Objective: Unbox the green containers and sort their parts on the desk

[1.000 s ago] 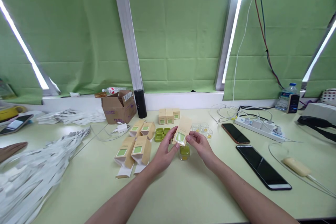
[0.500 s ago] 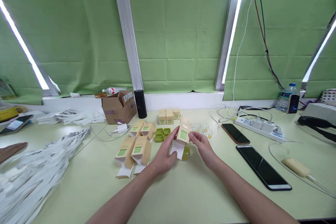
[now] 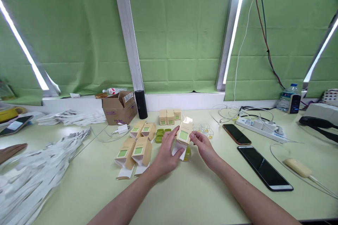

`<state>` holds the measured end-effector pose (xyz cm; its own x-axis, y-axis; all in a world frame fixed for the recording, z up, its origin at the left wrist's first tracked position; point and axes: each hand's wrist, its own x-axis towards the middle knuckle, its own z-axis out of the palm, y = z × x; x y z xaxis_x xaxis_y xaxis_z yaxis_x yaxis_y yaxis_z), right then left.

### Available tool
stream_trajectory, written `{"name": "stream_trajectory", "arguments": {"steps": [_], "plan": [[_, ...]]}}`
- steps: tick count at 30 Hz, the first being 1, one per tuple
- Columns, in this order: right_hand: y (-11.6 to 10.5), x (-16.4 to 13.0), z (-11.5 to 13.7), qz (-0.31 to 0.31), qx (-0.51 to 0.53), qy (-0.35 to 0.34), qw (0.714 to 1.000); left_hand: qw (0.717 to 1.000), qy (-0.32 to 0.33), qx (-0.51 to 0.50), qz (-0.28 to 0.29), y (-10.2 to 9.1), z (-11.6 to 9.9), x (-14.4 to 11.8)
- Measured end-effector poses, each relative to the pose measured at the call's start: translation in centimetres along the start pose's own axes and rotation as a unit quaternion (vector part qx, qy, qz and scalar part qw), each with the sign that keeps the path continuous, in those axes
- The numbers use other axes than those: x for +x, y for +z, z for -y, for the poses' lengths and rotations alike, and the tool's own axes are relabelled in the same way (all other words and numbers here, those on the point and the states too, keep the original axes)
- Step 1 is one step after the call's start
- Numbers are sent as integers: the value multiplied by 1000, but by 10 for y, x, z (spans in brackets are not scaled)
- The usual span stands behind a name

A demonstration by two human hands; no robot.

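Kraft carton (image 3: 185,132), tilted above table (image 3: 169,197): left hand (image 3: 167,153) grip closed on its left side, right hand (image 3: 202,145) grip pinching its right edge. Four similar cartons (image 3: 142,148) sit to the left. White flap (image 3: 179,146) hangs down, partly hiding a green container (image 3: 188,154).

This looks like a small workroom or office, though which is hard to tell: a long pale table (image 3: 206,190) carries rows of small paper boxes (image 3: 142,150), a heap of white straps (image 3: 44,168) and a cardboard box (image 3: 114,114), as a packing bench might. A loaded power strip (image 3: 260,130), phones (image 3: 264,168) and a water bottle (image 3: 284,99) share it, and plain green cloth (image 3: 182,35) hangs between metal posts (image 3: 128,31) behind
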<state>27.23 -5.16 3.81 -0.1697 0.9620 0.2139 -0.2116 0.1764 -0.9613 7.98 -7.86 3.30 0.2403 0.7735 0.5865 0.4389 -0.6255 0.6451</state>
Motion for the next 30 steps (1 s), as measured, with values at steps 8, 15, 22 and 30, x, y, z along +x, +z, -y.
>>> {"name": "stream_trajectory", "arguments": {"steps": [8,15,22,30], "plan": [[4,-1,-4,50,25,10,998,996,47,63,-31,-1,-6,3],[0,1,-6,22,20,21,999,994,94,41,-42,-2,2,1],[3,0,-8,36,9,23,999,992,74,50,-94,2,5,3],[8,-2,-2,44,2,7,999,996,1,-7,-94,3,2,4]]}}
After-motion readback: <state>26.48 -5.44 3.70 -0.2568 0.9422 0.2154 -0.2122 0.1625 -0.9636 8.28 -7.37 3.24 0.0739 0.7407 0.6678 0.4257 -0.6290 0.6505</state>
